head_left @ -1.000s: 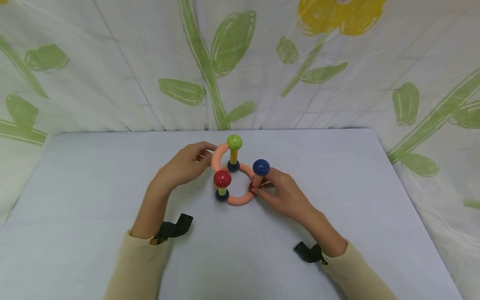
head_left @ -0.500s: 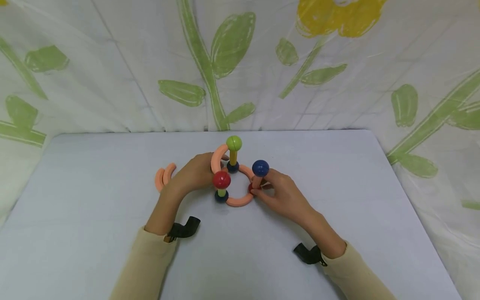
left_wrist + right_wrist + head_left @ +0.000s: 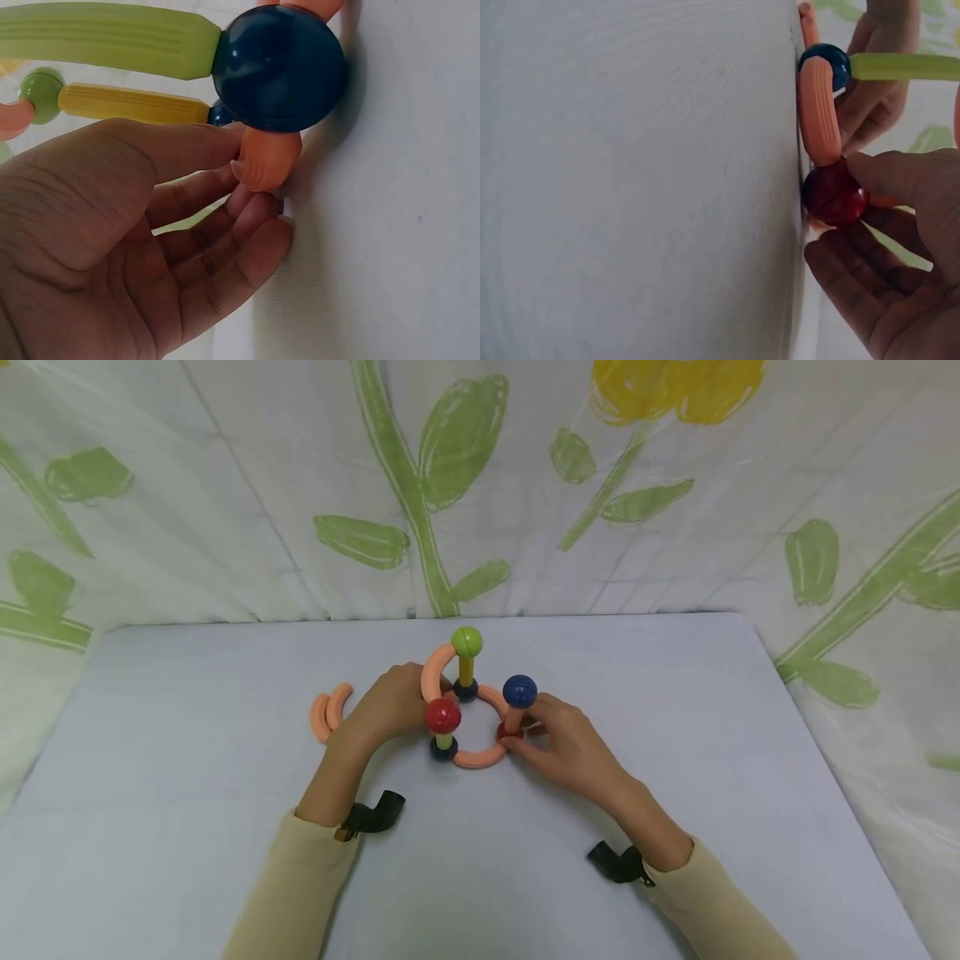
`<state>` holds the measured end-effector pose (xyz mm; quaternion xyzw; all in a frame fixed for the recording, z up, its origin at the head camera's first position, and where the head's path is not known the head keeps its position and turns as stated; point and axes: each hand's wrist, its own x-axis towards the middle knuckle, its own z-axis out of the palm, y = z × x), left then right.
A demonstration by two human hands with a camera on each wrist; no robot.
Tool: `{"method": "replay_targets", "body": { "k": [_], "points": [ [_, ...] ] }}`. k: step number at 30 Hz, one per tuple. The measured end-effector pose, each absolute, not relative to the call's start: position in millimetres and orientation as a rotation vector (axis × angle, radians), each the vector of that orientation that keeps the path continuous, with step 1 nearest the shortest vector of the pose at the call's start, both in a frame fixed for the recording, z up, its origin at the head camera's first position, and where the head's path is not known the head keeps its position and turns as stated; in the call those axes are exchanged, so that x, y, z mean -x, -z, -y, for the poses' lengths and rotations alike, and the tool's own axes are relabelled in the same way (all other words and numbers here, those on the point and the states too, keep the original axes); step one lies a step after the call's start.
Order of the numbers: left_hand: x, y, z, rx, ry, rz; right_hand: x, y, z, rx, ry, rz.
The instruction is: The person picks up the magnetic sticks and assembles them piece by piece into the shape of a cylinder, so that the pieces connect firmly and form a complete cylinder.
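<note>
A toy frame of balls and rods stands mid-table, with an orange ring of curved rods as its base. Three uprights rise from it, topped by a green ball (image 3: 467, 642), a red ball (image 3: 443, 716) and a blue ball (image 3: 520, 692). An upper orange curved rod (image 3: 432, 675) joins the green and red tops. Beneath it, my left hand (image 3: 397, 700) pinches an orange base rod (image 3: 270, 159) beside a dark blue ball (image 3: 281, 67). On the opposite side, my right hand (image 3: 564, 742) holds the red base ball (image 3: 836, 193) between thumb and fingers.
Two loose orange curved rods (image 3: 319, 718) lie side by side on the pale table (image 3: 187, 777), left of my left wrist. Behind the table's far edge hangs a white curtain (image 3: 262, 485) with painted leaves and flowers.
My left hand has moved right and in under the upper curved rod, onto the base. Its forearm now leaves the two loose rods visible. The right hand stays at the red base ball.
</note>
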<state>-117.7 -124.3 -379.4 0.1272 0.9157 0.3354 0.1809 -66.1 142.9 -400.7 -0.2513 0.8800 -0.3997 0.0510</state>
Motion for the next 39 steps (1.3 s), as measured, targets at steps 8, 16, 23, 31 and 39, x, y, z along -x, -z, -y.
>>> {"method": "replay_targets", "body": {
  "k": [8,16,23,31,39],
  "points": [
    [117,376,125,-0.285,-0.91,-2.546,66,399,-144,0.739,1.202,-2.698],
    [107,376,131,-0.287,-0.865,-2.567,69,397,-147,0.704,1.247,-2.673],
    [92,376,140,-0.287,-0.886,-2.568,72,398,-145,0.666,1.272,-2.653],
    [82,375,146,-0.291,-0.889,-2.606,77,402,-141,0.663,1.27,-2.638],
    [72,373,150,-0.306,-0.889,-2.615,82,401,-136,0.694,1.288,-2.637]
  ]
}}
